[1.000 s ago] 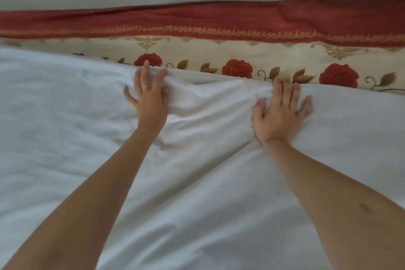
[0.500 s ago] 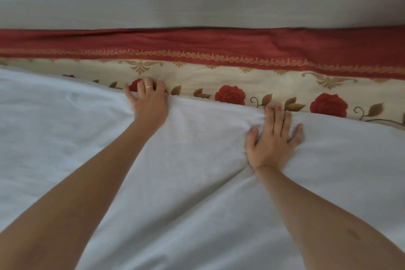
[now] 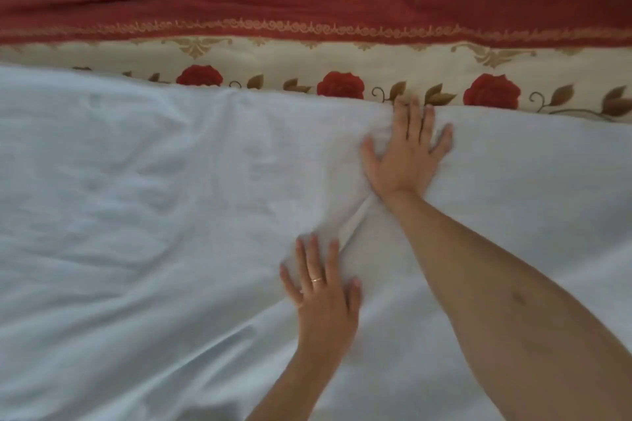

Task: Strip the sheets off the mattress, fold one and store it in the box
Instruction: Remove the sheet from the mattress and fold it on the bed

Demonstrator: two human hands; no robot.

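White sheet (image 3: 136, 215) lay spread over the rose-print sheet (image 3: 307, 55), hiding all but its far strip of roses and red border. Mattress itself hidden under both. No box in view.

Right hand (image 3: 408, 154): flat, fingers splayed, palm down on the white sheet, fingertips right at the line where the rose-print sheet began. Pressing, gripping nothing.

Left hand (image 3: 326, 297): also flat and spread, ring (image 3: 316, 279) on one finger, resting on the white sheet well back from the rose-print sheet, on the person's side. Nothing held.

A raised crease (image 3: 355, 225) ran between the two hands, slanting away from the rose-print sheet.

Judgement: step in hand was stripping, with the white sheet first. Neither sheet was off, and folding and storing had not begun. The cloth was only bunched slightly, not gathered.

Next move probably called for the right fingers to curl over the white sheet's edge and pinch that layer alone. Then a draw back from the rose-print sheet, the left hand taking up slack. Thin cloth would likely slide under flat palms; a real grip seemed needed.
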